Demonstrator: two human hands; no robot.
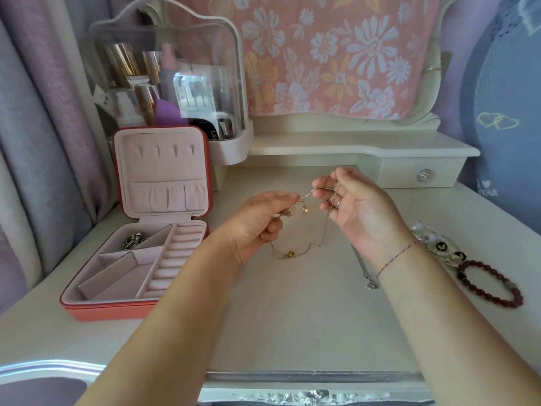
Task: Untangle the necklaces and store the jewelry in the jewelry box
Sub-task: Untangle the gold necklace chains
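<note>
Thin tangled gold necklaces (pixel 304 247) hang between my two hands above the white dressing table. My left hand (pixel 260 224) pinches the knot, where a small round gold bead (pixel 305 210) dangles. My right hand (pixel 360 206) pinches a chain strand pulled taut up and to the right. A loop with a second gold bead (pixel 290 253) sags onto the table. The coral jewelry box (pixel 96 309) lies open at the left, with pink lining and a silver piece (pixel 133 241) in its back compartment.
A silver chain with a pendant (pixel 369 281) lies under my right wrist. A dark red bead bracelet (pixel 489 284) and a clear bead bracelet with black charms (pixel 439 244) lie at the right. A clear cosmetics case (pixel 169 80) stands behind the box, and a drawer knob (pixel 422 175) sits at the back right.
</note>
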